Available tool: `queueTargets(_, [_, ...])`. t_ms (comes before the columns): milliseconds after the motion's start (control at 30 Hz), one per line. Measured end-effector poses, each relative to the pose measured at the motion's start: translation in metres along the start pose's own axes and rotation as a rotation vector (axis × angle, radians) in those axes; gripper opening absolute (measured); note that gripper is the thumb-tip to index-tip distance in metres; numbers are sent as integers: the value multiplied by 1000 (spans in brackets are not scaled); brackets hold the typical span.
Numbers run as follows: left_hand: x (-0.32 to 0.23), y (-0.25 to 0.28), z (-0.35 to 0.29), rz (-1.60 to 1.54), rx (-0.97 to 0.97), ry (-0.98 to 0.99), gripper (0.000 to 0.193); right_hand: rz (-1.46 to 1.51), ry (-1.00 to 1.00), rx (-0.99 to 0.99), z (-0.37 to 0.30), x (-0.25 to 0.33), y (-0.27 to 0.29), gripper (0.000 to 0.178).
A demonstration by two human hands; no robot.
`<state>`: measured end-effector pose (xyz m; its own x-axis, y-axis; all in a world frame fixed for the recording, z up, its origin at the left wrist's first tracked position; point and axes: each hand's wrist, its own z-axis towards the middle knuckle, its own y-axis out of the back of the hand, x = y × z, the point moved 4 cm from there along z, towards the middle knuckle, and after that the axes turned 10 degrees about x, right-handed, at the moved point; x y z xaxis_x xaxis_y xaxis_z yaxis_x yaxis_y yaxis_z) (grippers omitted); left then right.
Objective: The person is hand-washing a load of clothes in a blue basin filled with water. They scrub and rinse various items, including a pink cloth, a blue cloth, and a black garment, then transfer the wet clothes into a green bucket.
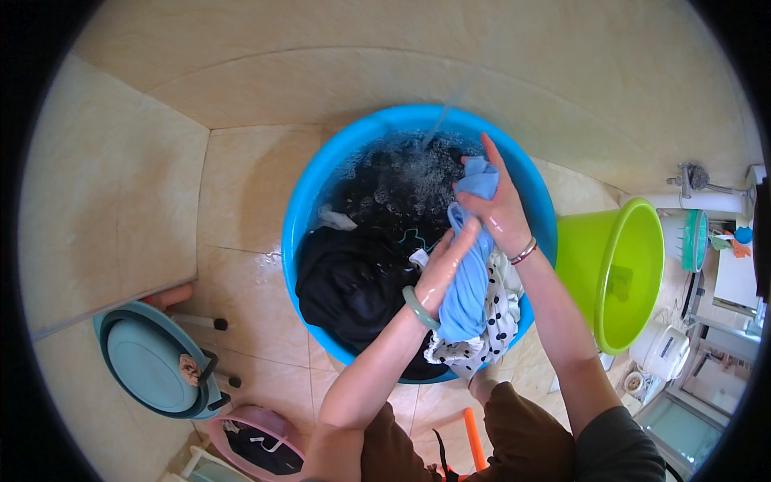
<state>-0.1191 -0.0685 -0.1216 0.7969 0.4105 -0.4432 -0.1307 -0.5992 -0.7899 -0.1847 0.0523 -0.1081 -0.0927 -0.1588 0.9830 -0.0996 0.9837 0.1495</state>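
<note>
A light blue piece of cloth (464, 293) hangs over the right side of a large round blue tub (299, 201). My right hand (504, 215), with a bracelet at the wrist, grips its bunched upper end; the index finger points up. Lower down, my left hand (446, 269), wearing a pale green bangle (421, 308), closes on the same cloth from the left. Beneath it lies a white cloth with black dots (499, 309). Black clothing (353, 281) is heaped at the tub's left. A thin stream of water (438, 124) falls into bubbly, dark-looking water behind my hands.
A lime green bucket (590, 269) lies tipped at the right of the tub. At the lower left are a grey-blue basin (148, 365) and a pink basin (273, 426) holding dark items. Tiled walls (321, 72) rise behind. A tap (687, 181) is at far right.
</note>
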Motion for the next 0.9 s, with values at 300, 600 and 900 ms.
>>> queueTargets(300, [6, -31, -14, -771, 496, 232, 59, 842, 26, 561, -16, -11, -2, 87])
queueTargets(600, [4, -42, -21, -648, 484, 145, 55, 1199, 15, 282, -25, 16, -4, 50])
queueTargets(900, [-3, -25, -10, 269, 58, 33, 40, 681, -245, 192, -14, 31, 0, 44])
